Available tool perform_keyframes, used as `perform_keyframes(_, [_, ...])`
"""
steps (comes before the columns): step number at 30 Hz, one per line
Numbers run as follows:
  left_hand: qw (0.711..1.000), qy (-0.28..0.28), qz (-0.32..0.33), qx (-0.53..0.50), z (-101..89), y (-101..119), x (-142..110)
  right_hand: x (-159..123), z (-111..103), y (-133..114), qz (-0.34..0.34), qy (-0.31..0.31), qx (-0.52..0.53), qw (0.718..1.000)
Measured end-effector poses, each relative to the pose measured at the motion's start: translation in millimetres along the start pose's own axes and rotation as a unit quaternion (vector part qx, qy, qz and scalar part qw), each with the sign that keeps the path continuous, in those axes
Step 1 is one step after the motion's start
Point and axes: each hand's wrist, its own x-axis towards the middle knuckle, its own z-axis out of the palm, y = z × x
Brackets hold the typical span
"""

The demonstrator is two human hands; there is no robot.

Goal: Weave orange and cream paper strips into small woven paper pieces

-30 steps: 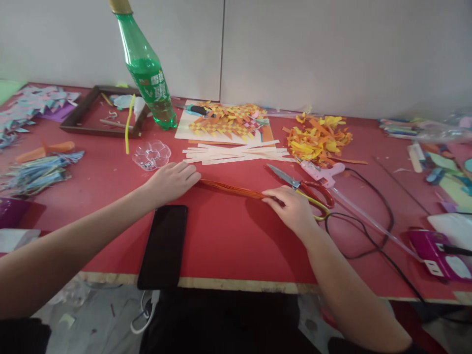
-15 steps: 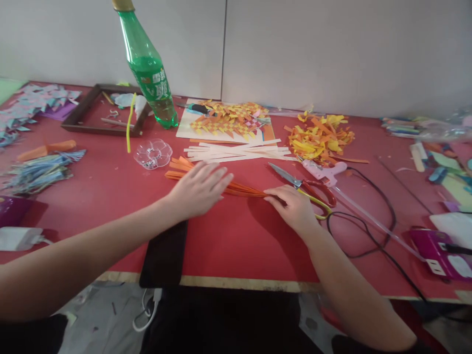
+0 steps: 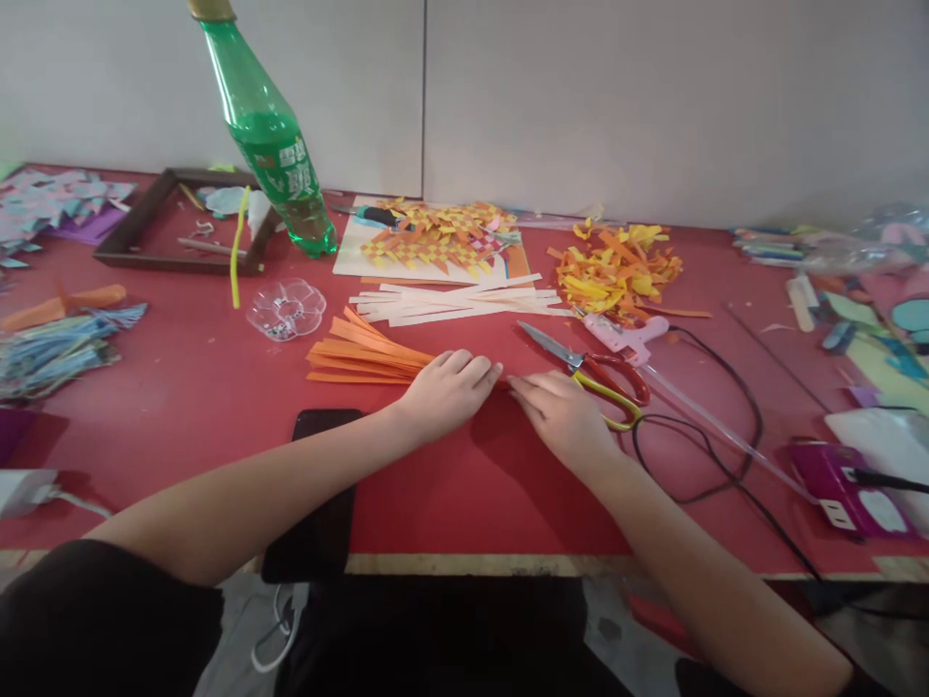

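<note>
A bundle of orange paper strips (image 3: 363, 355) lies across the red table, its left ends fanned out. My left hand (image 3: 450, 392) is closed around the bundle near its right part. At the right end, my right hand (image 3: 562, 411) pinches the strips between thumb and fingers, close to the left fingertips. Both hands hide the gathered portion of the strips. Just right of my right hand lie scissors (image 3: 614, 382) with one red and one yellow handle. Behind the bundle are loose cream paper strips (image 3: 450, 300).
A green bottle (image 3: 280, 160) stands at the back left beside a dark frame (image 3: 181, 264) and a clear flower-shaped dish (image 3: 286, 310). A pink glue gun (image 3: 628, 337) with its cable lies right. A black phone (image 3: 312, 513) overlaps the front edge. Yellow-orange paper pieces (image 3: 624, 271) are piled behind.
My left hand has moved right along the bundle and closed around it from an outstretched pose. The strips' left ends now show more. The camera view has shifted slightly.
</note>
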Motion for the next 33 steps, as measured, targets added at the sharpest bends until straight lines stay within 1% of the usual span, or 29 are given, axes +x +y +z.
perform_keyframes(3, [1.0,-0.008,-0.007,-0.001,0.0,-0.3,0.3,-2.3,0.2,-1.0,0.0,-0.001,-0.012,1.0])
perform_keyframes(9, [1.0,-0.014,-0.01,-0.005,1.0,-1.7,3.0,-8.6,4.2,3.1,0.003,0.047,-0.055,0.997])
perform_keyframes(13, [1.0,-0.014,-0.022,-0.012,2.9,-2.0,2.8,-12.7,2.6,-1.0,0.009,0.058,-0.095,0.994])
perform_keyframes(15, [0.999,-0.021,-0.028,-0.016,3.3,-2.0,2.9,-14.4,0.2,-4.5,0.008,0.048,-0.108,0.993])
perform_keyframes(17, [0.999,-0.03,-0.03,-0.021,3.0,-1.9,3.1,-16.1,-1.6,-7.0,0.007,0.023,-0.119,0.993])
perform_keyframes(22, [0.998,-0.036,-0.033,-0.039,1.8,-1.4,3.4,-19.7,-0.3,-6.5,0.037,-0.034,-0.129,0.99])
perform_keyframes(27, [0.998,-0.029,-0.033,-0.036,2.2,-1.2,3.0,-19.9,1.6,-5.3,0.05,-0.048,-0.121,0.99])
perform_keyframes(29, [0.998,-0.027,-0.031,-0.036,2.3,-1.3,3.0,-18.9,1.1,-5.3,0.048,-0.039,-0.112,0.992])
perform_keyframes(33, [0.999,-0.025,-0.027,-0.038,1.6,-1.4,3.2,-16.7,0.1,-2.5,0.06,0.027,-0.038,0.997])
